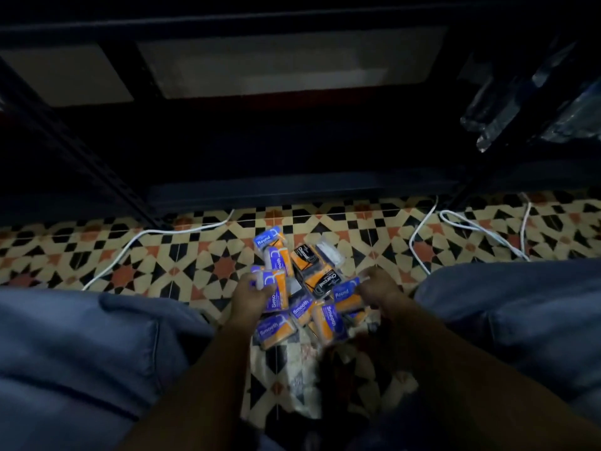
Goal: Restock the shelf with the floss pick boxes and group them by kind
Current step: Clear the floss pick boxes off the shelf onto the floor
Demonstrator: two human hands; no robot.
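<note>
Two hands reach down into a heap of floss pick boxes (305, 288) on the patterned tile floor (201, 252). The left hand (252, 292) has its fingers curled round a blue and orange box marked "Smooth" (276, 288) at the left edge of the heap. The right hand (379, 289) lies at the heap's right edge with its fingers bent against a blue box marked "Round" (346, 292); blur hides whether it grips that box or only touches it.

Most boxes in the heap are blue and orange: several read "Smooth", and another "Round" box (268, 237) sits at the far left corner. Two black and orange ones read "Charcoal" (327, 281), and a clear packet (328, 252) lies just beyond them. The boxes lie jumbled, overlapping one another at different angles.

Both knees, in blue trousers (97, 346), frame the heap on either side. White cables (471, 227) trail across the tiles further out. Beyond the heap stands a dark metal shelf (266, 193), its lowest level in deep shadow, and wrapped clear bottles (507, 102) show at the upper right.
</note>
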